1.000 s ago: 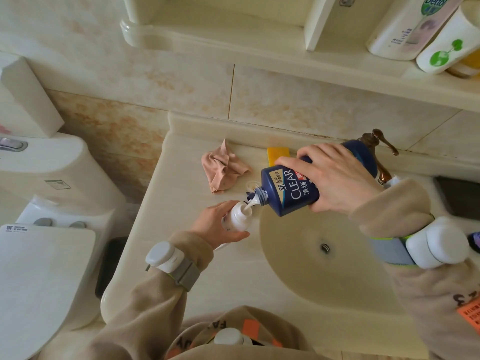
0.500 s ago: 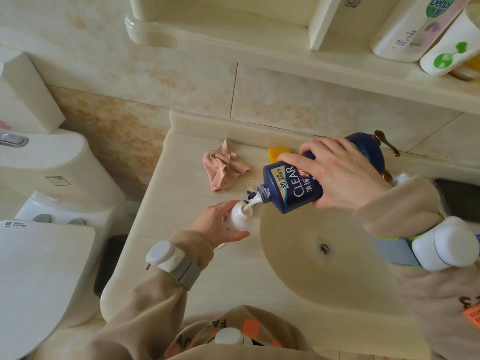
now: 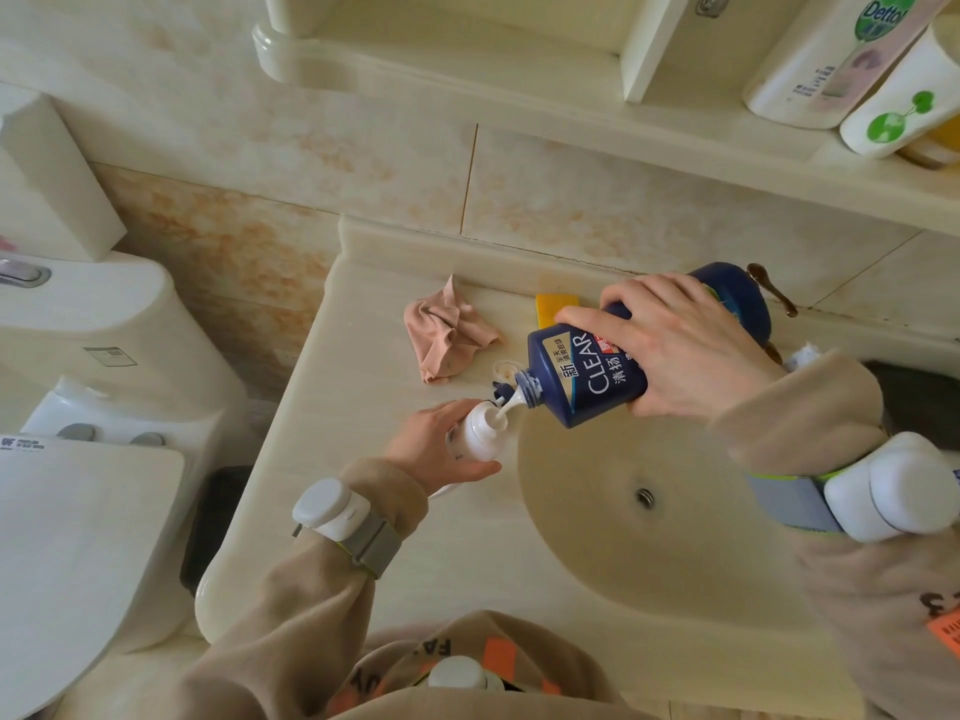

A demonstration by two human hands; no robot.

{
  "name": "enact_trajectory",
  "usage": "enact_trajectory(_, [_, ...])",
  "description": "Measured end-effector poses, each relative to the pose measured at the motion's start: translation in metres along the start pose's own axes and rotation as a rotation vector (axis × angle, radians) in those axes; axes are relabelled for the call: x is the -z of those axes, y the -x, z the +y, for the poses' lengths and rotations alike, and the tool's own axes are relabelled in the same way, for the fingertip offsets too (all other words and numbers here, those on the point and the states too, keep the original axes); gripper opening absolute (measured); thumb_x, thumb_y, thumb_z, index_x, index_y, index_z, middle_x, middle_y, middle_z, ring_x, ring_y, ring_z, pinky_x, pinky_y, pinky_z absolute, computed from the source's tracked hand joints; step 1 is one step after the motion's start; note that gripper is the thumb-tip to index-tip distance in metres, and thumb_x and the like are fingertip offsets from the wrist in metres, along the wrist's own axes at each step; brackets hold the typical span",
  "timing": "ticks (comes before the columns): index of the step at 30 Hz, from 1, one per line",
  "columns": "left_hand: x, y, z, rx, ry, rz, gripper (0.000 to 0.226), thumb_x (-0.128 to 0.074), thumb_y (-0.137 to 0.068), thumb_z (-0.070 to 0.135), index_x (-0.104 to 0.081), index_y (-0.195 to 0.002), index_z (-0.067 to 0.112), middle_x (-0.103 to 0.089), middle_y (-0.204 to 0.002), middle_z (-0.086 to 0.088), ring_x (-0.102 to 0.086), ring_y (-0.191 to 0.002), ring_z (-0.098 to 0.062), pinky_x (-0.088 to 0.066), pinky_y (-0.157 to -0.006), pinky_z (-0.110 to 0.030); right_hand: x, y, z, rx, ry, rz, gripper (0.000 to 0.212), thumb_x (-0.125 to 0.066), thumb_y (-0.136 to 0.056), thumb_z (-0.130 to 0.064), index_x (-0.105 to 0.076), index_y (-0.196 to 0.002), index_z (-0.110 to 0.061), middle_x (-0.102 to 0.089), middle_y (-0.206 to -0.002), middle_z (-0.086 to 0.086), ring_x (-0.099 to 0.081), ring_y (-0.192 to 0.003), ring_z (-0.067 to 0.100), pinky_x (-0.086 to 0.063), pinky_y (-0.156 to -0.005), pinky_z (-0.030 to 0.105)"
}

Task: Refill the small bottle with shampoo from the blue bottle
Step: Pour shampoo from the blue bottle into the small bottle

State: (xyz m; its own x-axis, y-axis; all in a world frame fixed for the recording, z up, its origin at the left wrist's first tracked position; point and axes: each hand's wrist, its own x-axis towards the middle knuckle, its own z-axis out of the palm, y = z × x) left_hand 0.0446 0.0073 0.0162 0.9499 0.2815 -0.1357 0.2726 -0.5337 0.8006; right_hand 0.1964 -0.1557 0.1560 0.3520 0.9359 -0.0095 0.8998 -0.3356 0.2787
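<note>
My right hand [image 3: 670,345] grips the dark blue CLEAR shampoo bottle [image 3: 587,376], tipped on its side with its open neck pointing left and down. A white stream of shampoo [image 3: 506,407] runs from the neck into the small white bottle [image 3: 480,433]. My left hand [image 3: 436,444] holds that small bottle upright at the left rim of the sink, just under the blue bottle's mouth. A small clear cap [image 3: 505,370] lies on the counter behind the neck.
A crumpled pink cloth [image 3: 447,332] and a yellow sponge [image 3: 553,306] lie on the beige counter [image 3: 363,407]. The sink basin [image 3: 623,511] is to the right, with a bronze tap [image 3: 774,288] behind. A toilet [image 3: 78,407] stands at left. Bottles sit on the shelf [image 3: 841,59] above.
Both hands and bottles hold nearly the same pose. The blue bottle stays tilted and the shampoo keeps flowing into the small bottle.
</note>
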Motion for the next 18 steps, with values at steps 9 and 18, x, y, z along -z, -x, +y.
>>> enact_trajectory(9, [0.001,0.001,0.003,-0.014,0.021,-0.018,0.058,-0.078,-0.067,0.028,-0.054,-0.119,0.019,-0.063,-0.113,-0.002,-0.049,-0.091,-0.011,-0.034,-0.082,-0.02,0.001,-0.004,-0.006,0.037,0.011,0.024,0.092,-0.083,-0.043,-0.023,-0.041,-0.124,-0.031,-0.057,-0.101,0.007,-0.056,-0.096,0.032,-0.041,-0.09,0.045])
enact_trajectory(18, [0.003,0.002,0.005,-0.02,0.018,-0.029,0.058,-0.077,-0.068,0.029,-0.053,-0.12,0.02,-0.062,-0.114,-0.002,-0.048,-0.091,-0.01,-0.034,-0.083,-0.02,0.014,-0.011,-0.014,0.069,0.063,-0.131,0.084,-0.078,-0.061,-0.025,-0.036,-0.133,-0.033,-0.052,-0.116,0.007,-0.048,-0.112,0.029,-0.029,-0.102,0.043])
